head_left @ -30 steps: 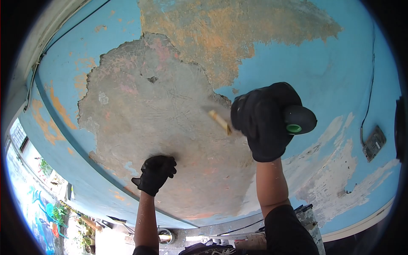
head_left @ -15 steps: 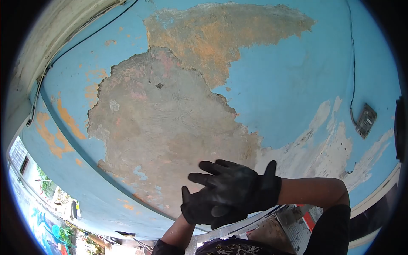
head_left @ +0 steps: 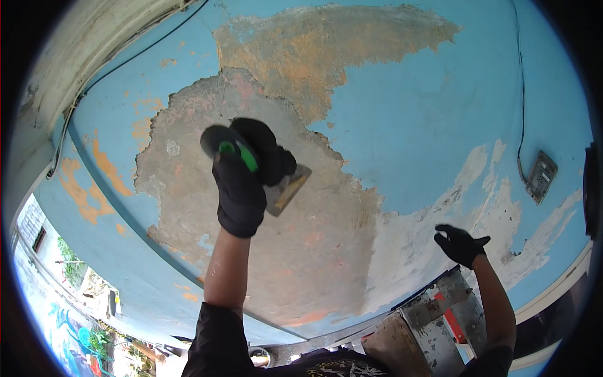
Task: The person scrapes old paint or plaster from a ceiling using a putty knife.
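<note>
My left hand, in a black glove, is raised before the bare grey patch of the wall. Its fingers are closed round a scraper with a black and green handle. The scraper's flat metal blade points to the lower right; whether it touches the wall I cannot tell. My right hand, also black-gloved, is held out at the right with its fingers apart and nothing in them, in front of the whitish patched area.
Blue paint surrounds the bare plaster. A cable runs down to a grey electrical box at the right. Below my right hand stand worn panels with a red strip. A ridge crosses the wall's left side.
My hands were together low in the middle, with no scraper visible. Now my left hand is raised to the upper left with the scraper, and my right hand has moved to the right.
</note>
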Demonstrator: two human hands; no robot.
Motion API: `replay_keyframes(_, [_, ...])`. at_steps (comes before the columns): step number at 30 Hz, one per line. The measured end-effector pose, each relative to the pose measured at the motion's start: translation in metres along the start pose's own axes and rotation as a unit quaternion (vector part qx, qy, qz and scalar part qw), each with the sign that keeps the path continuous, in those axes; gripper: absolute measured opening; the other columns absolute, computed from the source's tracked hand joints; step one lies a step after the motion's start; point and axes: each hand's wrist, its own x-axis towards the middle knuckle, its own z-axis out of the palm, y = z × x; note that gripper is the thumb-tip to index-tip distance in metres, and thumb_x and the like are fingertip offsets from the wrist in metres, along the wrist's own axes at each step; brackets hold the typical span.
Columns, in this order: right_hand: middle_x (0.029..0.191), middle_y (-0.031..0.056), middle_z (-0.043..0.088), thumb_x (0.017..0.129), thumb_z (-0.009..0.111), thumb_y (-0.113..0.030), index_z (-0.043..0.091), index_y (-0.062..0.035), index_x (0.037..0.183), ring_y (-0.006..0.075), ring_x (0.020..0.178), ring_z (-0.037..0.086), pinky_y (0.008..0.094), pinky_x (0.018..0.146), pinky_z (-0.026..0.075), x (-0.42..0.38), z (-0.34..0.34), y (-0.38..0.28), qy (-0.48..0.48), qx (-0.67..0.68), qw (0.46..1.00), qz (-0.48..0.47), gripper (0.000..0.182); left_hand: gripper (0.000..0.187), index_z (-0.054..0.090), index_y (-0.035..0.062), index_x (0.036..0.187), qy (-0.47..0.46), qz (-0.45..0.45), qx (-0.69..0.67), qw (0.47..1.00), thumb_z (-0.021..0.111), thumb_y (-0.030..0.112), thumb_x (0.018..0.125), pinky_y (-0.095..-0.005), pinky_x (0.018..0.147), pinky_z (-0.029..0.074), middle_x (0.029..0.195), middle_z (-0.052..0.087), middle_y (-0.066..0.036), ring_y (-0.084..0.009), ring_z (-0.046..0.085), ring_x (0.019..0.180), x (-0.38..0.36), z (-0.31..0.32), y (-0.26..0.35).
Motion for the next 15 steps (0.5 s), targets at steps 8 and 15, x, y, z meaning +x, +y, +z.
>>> replay_keyframes(8, [0.117, 0.0107, 0.070, 0.104, 0.048, -0.023, 0.057, -0.0047, 0.133, 0.0186, 0.097, 0.070, 0.0341, 0.081, 0.056, 0.014, 0.022, 0.027, -0.301, 0.175, 0.932, 0.104, 0.036, 0.048, 0.052, 0.0100, 0.095, -0.016, 0.100, 0.175, 0.979, 0.051, 0.058, 0.097, -0.0355, 0.055, 0.034, 0.061, 0.040, 0.002, -0.0133, 0.037, 0.052, 0.073, 0.019, 0.013])
replay_keyframes(15, [0.111, 0.0073, 0.072, 0.100, 0.044, -0.054, 0.065, -0.0034, 0.114, 0.0200, 0.098, 0.069, 0.0362, 0.086, 0.054, 0.007, 0.014, 0.017, -0.284, 0.168, 0.938, 0.110, 0.056, 0.005, 0.055, 0.0043, 0.095, -0.013, -0.045, 0.194, 0.980, 0.059, 0.003, 0.095, -0.0311, 0.060, 0.049, 0.071, 0.059, -0.003, -0.0125, 0.060, 0.063, 0.089, 0.023, -0.018])
